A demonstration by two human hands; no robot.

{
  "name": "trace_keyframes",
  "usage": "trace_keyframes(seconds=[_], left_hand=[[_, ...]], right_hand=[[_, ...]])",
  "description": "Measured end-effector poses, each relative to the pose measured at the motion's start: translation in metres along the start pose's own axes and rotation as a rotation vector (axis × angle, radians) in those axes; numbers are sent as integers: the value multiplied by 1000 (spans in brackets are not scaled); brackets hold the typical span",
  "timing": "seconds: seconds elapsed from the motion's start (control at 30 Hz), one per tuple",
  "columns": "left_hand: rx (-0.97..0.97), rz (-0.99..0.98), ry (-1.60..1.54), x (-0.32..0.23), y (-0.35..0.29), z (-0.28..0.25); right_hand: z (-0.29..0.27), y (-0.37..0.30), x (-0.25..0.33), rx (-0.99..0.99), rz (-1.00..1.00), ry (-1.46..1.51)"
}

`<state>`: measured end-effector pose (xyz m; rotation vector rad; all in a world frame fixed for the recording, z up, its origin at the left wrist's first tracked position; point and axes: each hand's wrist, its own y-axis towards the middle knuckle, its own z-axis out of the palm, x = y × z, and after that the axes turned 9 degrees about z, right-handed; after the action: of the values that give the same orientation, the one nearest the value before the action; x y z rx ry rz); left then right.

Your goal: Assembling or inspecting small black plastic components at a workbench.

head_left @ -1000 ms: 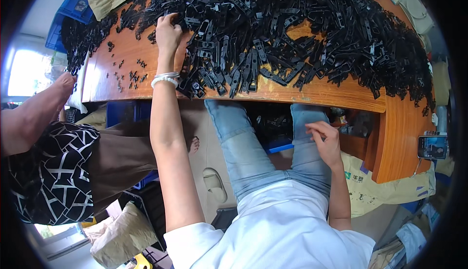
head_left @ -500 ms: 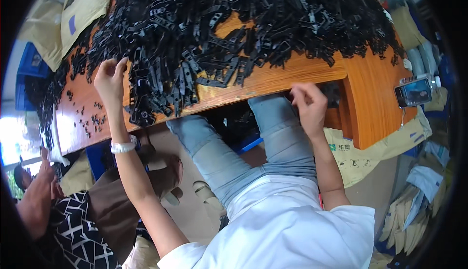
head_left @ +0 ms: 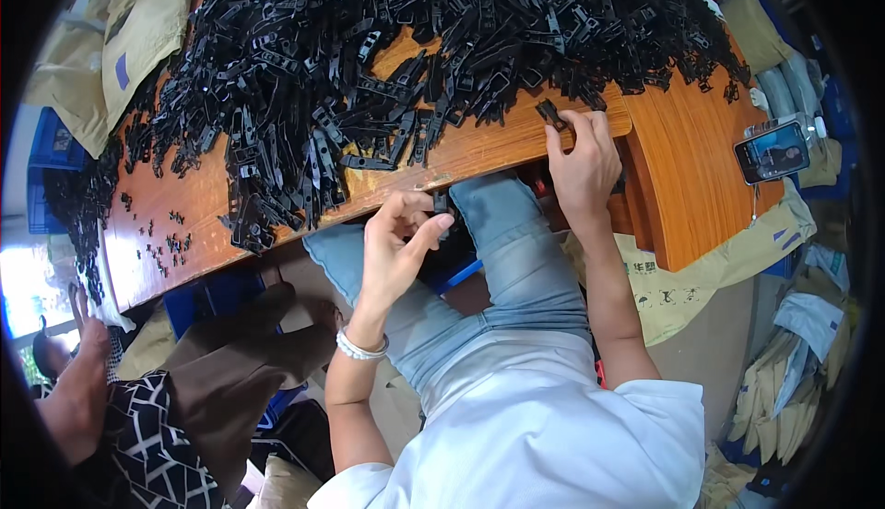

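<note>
My left hand [head_left: 398, 249] is over my lap just off the table's front edge, its thumb and forefinger pinching a small black plastic part [head_left: 441, 203]. To the right, my right hand [head_left: 585, 163] reaches over the front edge, with thumb and forefinger closed at the near end of a black plastic clip [head_left: 551, 112]. That clip lies apart from the big heap of similar black clips [head_left: 313, 76] covering the far side of the wooden table [head_left: 687, 168]. A looser cluster from the heap comes close to the front edge, left of centre.
Tiny black pieces [head_left: 166, 246] lie scattered on the table's left. A phone [head_left: 772, 152] stands at the right edge. Paper sacks [head_left: 138, 48] rest at the far left, near blue crates [head_left: 55, 140]. Another person's arm [head_left: 78, 389] shows at lower left.
My left hand has come from the heap's left side to the front edge, now with a small black part. My right hand has moved up onto the table to a black clip.
</note>
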<state>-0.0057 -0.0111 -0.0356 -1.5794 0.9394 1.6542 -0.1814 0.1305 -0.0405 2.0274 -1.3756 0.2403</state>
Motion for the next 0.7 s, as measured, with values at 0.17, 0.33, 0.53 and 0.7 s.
trace_keyframes(seconds=[0.17,0.33,0.53,0.7], left_hand=[[42,-214,-374,-1,6,11],[66,-337,-827,11,9,14],[58,-364,-869,15,9,16],[47,-415,-964,12,12,16]], right_hand=[[3,6,1,8,-136,30],[0,-3,-3,136,-128,86],[-7,2,-7,205,-122,72],[-18,-4,7,453,122,513]])
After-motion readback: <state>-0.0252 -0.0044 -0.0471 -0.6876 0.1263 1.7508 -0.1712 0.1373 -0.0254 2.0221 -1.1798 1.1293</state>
